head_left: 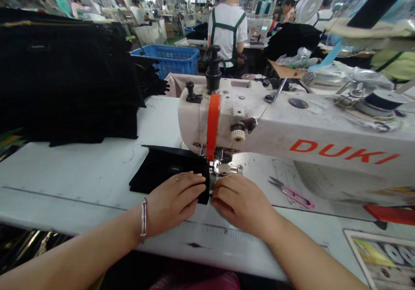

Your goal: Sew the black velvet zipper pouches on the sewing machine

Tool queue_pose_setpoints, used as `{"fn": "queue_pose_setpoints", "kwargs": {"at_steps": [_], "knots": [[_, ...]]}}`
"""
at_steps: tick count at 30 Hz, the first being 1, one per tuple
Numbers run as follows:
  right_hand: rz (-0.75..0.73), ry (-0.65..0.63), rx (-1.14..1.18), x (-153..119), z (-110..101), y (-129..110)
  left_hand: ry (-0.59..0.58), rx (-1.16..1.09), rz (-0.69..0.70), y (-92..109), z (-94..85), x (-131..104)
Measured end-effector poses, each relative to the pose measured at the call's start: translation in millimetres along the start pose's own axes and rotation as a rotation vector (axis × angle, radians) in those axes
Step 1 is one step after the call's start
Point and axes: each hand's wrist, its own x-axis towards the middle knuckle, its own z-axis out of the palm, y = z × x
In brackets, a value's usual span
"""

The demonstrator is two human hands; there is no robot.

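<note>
In the head view, the left hand (181,197) lies with fingers extended on a black fabric piece (152,173), near the middle of the surface's (84,164) front edge; its small label (175,169) is too tiny to read. The right hand (243,201) curls at the fabric's right side; whether it pinches cannot be told. Orange letters on the sewing machine (275,123) read "DUKI". Pink-handled snips (293,193) lie toward the surface's right edge.

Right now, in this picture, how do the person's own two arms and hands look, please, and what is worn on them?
The left hand wears a small ring on one finger and a narrow, silvery bracelet at the wrist. On the right hand, no jewellery is visible. Neither side shows a glove or sleeve.
</note>
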Motion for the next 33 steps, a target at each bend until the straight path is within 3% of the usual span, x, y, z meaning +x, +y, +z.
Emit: {"fn": "queue_pose_setpoints", "kwargs": {"at_steps": [4, 7, 11, 16, 24, 29, 33], "knots": [[-0.040, 0.000, 0.035, 1.8, 2.0, -3.2, 0.031, -0.010, -0.019, -3.6, -3.2, 0.8], [-0.068, -0.027, 0.039, 2.5, 4.0, -7.1, 0.059, -0.035, 0.060, -7.3, -1.4, -1.0], [-0.088, -0.031, 0.034, 2.9, 4.7, -11.3, -0.001, -0.011, 0.135, -5.5, 2.9, -0.4], [-0.063, -0.003, 0.070, 3.2, 2.4, -13.5, -0.040, -0.011, 0.137, -4.1, 2.4, 4.0], [0.025, -0.019, 0.034, 8.7, 5.1, -14.3, -0.038, -0.007, 0.179, -24.9, 9.8, 8.8], [0.068, 0.009, -0.039, -6.1, -21.0, -8.2, -0.033, -0.053, 0.135, -26.5, 9.6, 10.8], [0.381, 0.029, -0.423, -63.7, -56.0, 21.7, -0.039, -0.065, 0.124, -22.4, 4.8, 9.9]]}}
